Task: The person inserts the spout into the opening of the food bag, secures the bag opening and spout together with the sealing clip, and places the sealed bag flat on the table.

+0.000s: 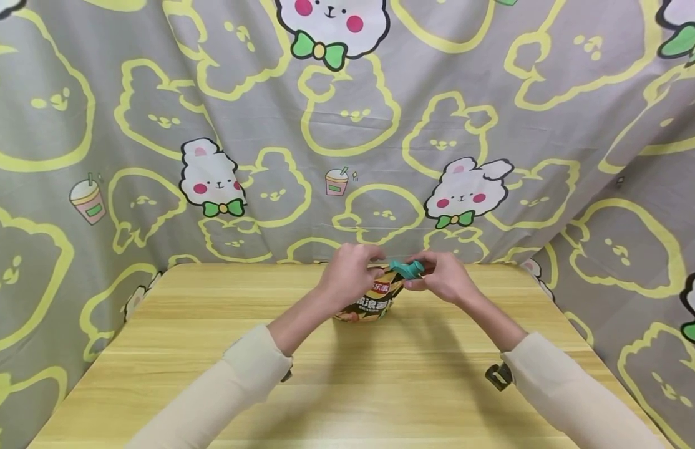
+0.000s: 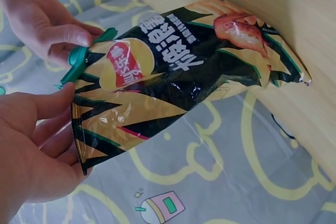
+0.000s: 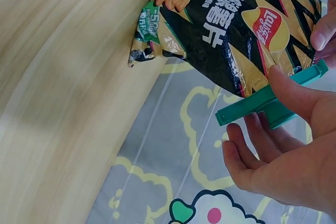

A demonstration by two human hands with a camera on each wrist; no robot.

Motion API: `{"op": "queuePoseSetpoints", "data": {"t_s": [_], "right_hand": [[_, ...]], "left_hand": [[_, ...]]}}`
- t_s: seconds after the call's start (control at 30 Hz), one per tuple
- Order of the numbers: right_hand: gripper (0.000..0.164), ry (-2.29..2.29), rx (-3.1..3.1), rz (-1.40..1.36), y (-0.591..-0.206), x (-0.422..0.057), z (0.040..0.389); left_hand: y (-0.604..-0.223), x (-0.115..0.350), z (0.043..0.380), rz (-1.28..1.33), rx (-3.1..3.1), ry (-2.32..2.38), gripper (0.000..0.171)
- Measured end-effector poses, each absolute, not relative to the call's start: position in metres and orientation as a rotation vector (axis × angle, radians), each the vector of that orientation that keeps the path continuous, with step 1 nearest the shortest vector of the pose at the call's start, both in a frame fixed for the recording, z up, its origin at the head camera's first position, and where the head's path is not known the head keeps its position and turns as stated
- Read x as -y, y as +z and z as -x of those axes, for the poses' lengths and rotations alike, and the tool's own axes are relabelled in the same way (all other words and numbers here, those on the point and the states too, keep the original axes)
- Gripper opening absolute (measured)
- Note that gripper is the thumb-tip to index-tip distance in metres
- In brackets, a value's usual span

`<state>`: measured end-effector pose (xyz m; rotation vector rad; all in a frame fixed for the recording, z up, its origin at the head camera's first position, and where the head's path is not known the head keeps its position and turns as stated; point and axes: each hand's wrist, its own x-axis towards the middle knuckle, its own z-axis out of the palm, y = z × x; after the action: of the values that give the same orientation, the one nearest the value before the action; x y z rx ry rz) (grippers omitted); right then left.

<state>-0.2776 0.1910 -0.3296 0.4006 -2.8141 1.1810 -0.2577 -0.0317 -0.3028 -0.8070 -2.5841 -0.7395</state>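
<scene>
A black-and-gold Lay's potato chip bag [image 1: 374, 304] [image 2: 176, 61] [image 3: 231, 24] stands on the table, its lower end touching the wood. My left hand [image 1: 349, 274] [image 2: 37, 145] pinches one side of the top edge between thumb and fingers. At the other side of that edge, my right hand [image 1: 445, 277] [image 3: 289, 135] holds a green bag clip [image 1: 406, 269] [image 2: 79, 62] [image 3: 244, 107], thumb on top and fingers beneath. The clip lies across the bag's top edge in the right wrist view. Whether its jaws are closed over the bag cannot be made out.
A light wooden table [image 1: 257, 386] lies under the arms, the bag near its far edge. Grey curtain cloth [image 1: 302, 212] with yellow animal outlines hangs behind and at both sides. Dark straps [image 1: 499, 376] show by the cuffs.
</scene>
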Motion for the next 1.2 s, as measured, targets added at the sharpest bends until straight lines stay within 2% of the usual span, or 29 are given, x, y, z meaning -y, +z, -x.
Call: {"op": "queuePoseSetpoints", "data": {"t_s": [0.5,0.8,1.2], "right_hand": [[0.045,1.058,2.849,-0.394,-0.331,-0.195,0.271],[0.056,1.043,2.844,-0.391,-0.335,-0.201,0.268],[0.051,1.033,2.895,-0.275,-0.350,-0.217,0.266]], "left_hand": [[-0.298,0.051,0.252,0.766,2.585,-0.758,0.008],[-0.294,0.076,0.253,0.655,2.575,-0.827,0.012],[-0.315,0.116,0.260,0.462,2.554,-0.949,0.014]]}}
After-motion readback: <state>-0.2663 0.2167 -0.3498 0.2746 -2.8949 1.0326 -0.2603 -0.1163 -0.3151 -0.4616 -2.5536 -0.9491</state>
